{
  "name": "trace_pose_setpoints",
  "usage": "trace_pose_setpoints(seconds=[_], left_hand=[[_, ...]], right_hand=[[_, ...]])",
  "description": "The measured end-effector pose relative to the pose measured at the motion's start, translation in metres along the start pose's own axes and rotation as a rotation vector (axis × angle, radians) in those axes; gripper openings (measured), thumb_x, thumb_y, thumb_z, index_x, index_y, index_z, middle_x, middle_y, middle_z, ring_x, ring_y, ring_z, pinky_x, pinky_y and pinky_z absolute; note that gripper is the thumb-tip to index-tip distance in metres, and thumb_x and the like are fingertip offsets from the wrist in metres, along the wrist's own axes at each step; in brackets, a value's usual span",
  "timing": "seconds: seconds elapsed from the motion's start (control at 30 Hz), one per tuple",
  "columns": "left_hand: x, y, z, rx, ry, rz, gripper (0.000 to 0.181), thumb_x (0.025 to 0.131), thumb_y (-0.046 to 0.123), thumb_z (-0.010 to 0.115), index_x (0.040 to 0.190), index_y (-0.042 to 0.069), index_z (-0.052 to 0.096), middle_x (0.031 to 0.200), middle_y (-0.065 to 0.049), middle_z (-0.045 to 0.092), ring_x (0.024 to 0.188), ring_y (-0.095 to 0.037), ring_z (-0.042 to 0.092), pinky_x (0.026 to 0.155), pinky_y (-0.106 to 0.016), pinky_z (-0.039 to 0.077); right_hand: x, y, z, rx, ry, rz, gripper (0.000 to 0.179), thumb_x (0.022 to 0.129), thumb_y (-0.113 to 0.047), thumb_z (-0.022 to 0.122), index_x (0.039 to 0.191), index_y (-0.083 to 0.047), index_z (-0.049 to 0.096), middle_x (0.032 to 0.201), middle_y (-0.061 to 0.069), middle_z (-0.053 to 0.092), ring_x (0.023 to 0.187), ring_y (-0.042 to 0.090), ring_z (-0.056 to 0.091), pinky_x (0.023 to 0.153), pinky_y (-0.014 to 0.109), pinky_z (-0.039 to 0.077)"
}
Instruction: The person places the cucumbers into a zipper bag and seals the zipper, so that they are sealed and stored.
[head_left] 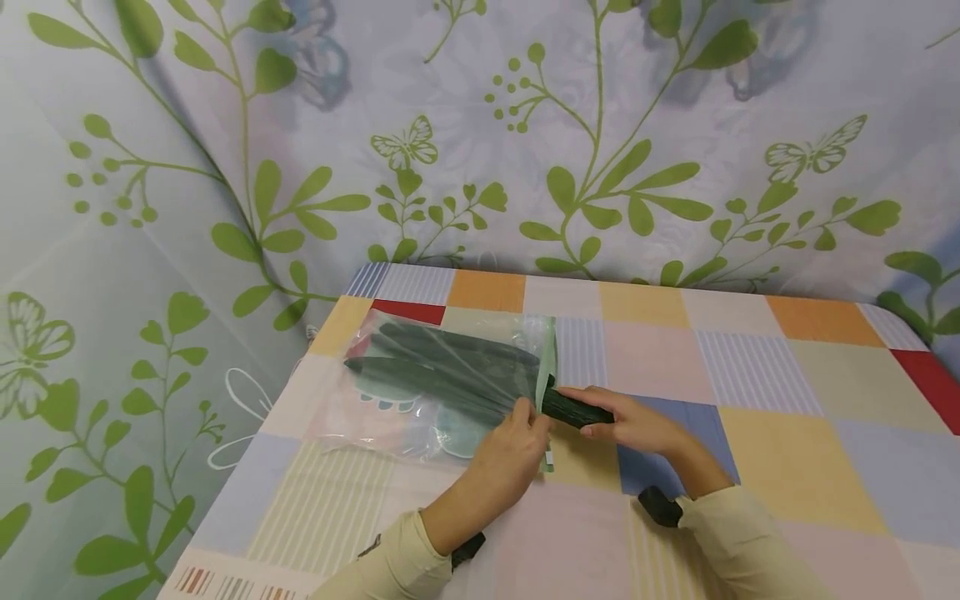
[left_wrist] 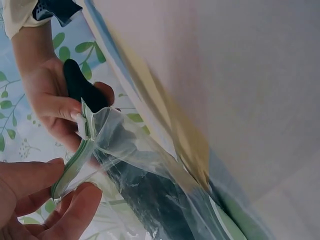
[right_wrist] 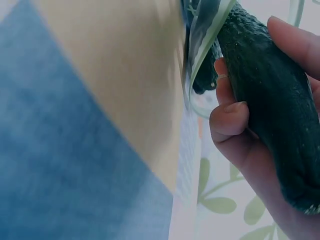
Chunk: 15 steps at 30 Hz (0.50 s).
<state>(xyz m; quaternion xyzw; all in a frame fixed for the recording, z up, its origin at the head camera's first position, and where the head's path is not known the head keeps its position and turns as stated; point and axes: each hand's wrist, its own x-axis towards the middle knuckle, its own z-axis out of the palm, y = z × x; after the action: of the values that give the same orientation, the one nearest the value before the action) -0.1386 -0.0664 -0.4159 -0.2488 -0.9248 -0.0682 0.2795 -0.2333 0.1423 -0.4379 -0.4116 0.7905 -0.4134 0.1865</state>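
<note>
A clear zip bag [head_left: 427, 446] with a green-edged mouth lies on the table, its mouth facing right. Several dark green cucumbers [head_left: 427, 379] show through the plastic. My left hand [head_left: 504, 454] pinches the bag's edge at the mouth; in the left wrist view its thumb and fingers hold the green zip strip [left_wrist: 75, 162]. My right hand [head_left: 637, 423] grips another cucumber [right_wrist: 272, 95] by its outer end, fingers on one side and thumb on the other. That cucumber's far part is inside the bag mouth, beside the others.
A patchwork-patterned cloth [head_left: 787, 450] covers the table. Behind and to the left hangs a curtain [head_left: 465, 108] with green leaves and butterflies. Dark wrist devices [head_left: 660, 506] sit at both sleeve cuffs. White looped cord shapes [head_left: 243, 408] appear by the table's left edge.
</note>
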Motion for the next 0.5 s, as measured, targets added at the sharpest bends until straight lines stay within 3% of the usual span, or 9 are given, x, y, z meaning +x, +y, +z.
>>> trace_pose_setpoints(seconds=[0.27, 0.5], left_hand=[[-0.001, -0.003, -0.001, -0.005, 0.007, 0.004, 0.013, 0.077, 0.003, 0.068, 0.086, 0.011, 0.064, 0.081, -0.004, 0.047, 0.057, -0.010, 0.051, 0.043, -0.015, 0.042], [-0.001, -0.004, -0.006, -0.003, 0.003, 0.017, 0.006, 0.082, 0.010, 0.065, 0.087, 0.007, 0.063, 0.079, -0.003, 0.046, 0.054, -0.009, 0.047, 0.042, -0.013, 0.039]], right_hand=[[0.024, 0.000, 0.006, 0.032, -0.008, 0.044, 0.056, 0.089, -0.017, 0.057, 0.138, -0.002, 0.036, 0.115, 0.015, 0.051, 0.087, 0.015, 0.046, 0.072, 0.025, 0.041], [0.044, 0.001, 0.013, 0.084, -0.014, 0.051, 0.054, 0.087, -0.014, 0.060, 0.136, -0.003, 0.040, 0.128, 0.016, 0.049, 0.098, 0.022, 0.047, 0.077, 0.026, 0.043]])
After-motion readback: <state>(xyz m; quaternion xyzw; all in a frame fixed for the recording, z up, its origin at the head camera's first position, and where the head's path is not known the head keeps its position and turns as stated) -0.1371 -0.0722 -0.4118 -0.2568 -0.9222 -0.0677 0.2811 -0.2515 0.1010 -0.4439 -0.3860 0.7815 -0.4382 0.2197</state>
